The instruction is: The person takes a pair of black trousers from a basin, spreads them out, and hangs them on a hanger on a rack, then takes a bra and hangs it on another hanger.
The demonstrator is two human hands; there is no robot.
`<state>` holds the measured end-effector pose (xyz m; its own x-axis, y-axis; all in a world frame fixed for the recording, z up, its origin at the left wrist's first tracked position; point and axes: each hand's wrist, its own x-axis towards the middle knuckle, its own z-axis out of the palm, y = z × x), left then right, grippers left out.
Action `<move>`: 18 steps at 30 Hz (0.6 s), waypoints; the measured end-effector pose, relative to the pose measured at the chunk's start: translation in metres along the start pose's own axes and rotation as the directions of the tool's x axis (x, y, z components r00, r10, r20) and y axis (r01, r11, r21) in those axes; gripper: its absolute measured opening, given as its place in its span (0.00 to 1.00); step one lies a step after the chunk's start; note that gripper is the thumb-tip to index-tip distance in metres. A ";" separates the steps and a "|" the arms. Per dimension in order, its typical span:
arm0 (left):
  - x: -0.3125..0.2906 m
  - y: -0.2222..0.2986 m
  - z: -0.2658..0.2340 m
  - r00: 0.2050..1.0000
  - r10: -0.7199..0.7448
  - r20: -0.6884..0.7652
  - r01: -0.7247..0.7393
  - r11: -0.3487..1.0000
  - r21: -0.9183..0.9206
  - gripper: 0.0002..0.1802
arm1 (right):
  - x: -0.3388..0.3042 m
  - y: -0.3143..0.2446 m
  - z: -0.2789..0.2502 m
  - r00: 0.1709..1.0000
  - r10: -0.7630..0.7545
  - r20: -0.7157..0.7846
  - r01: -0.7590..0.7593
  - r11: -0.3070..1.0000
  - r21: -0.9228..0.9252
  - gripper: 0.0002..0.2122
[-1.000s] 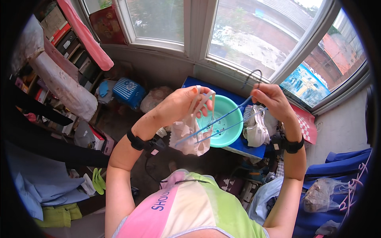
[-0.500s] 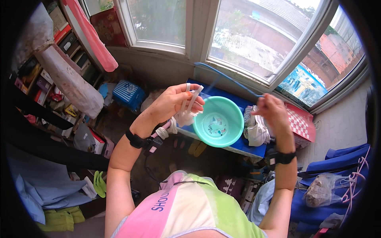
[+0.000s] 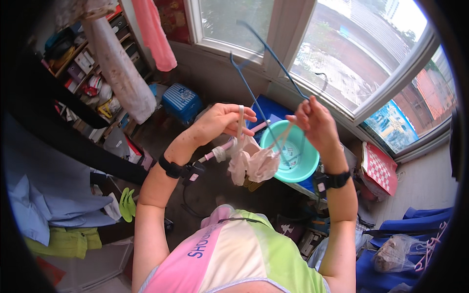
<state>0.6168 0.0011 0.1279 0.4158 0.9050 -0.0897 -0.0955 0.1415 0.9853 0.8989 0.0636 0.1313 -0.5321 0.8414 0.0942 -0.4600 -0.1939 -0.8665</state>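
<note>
Both grips are closed on laundry held up in front of the chest: the left hand point(image 3: 222, 122) pinches a pale strap of a small cream-coloured garment point(image 3: 254, 163) between thumb and fingers, and the right hand point(image 3: 312, 122) has its fingers curled round the other strap together with the lower wire of a blue wire hanger point(image 3: 254, 95). Between the two hands the garment hangs down in a crumpled bunch, in the air and clear of everything beneath it. From the right hand the hanger slants upward to the left, its thin arms crossing in front of the window point(image 3: 342, 53). Each wrist wears a black band. Just behind the garment and below the right hand stands a turquoise plastic basin point(image 3: 298, 163) on a blue worktop point(image 3: 266, 110) under the window sill. Left of that sits a blue striped box point(image 3: 181, 101) on the floor. Farther left, cluttered shelves point(image 3: 83, 63) line the wall, with a pink cloth point(image 3: 154, 34) and a long pale bag point(image 3: 122, 73) hanging before them. At the far right lie a red-and-white checked cloth point(image 3: 378, 168) and a clear plastic bag point(image 3: 398, 251) on blue fabric.
</note>
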 end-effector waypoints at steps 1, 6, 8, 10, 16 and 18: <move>-0.005 0.001 -0.007 1.000 -0.001 -0.006 0.001 0.999 -0.035 0.18 | -0.008 -0.006 -0.007 0.999 -0.024 -0.042 0.020 0.993 -0.113 0.16; -0.025 -0.010 -0.029 0.990 0.092 -0.110 -0.082 0.993 0.085 0.15 | -0.040 -0.018 -0.033 0.984 -0.055 -0.168 -0.021 0.909 -0.417 0.16; -0.028 -0.009 -0.029 0.978 0.113 -0.173 -0.105 0.993 0.057 0.13 | -0.047 -0.019 -0.037 0.980 -0.072 -0.188 -0.027 0.878 -0.479 0.17; -0.026 -0.012 -0.033 0.975 0.134 -0.177 -0.124 0.990 0.067 0.13 | -0.052 -0.017 -0.043 0.981 -0.073 -0.179 -0.028 0.864 -0.502 0.17; -0.018 -0.005 -0.030 0.986 0.129 -0.104 -0.118 0.987 0.108 0.15 | -0.049 -0.014 -0.038 0.988 -0.102 -0.119 0.006 0.784 -0.621 0.18; -0.016 -0.003 -0.025 0.990 0.128 -0.060 -0.119 0.985 0.127 0.17 | -0.046 -0.011 -0.037 0.987 -0.111 -0.118 0.011 0.771 -0.636 0.17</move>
<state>0.5880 -0.0042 0.1228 0.3448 0.9383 0.0280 -0.0289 -0.0192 0.9994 0.9544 0.0457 0.1180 -0.3902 0.9113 0.1316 0.0915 0.1807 -0.9793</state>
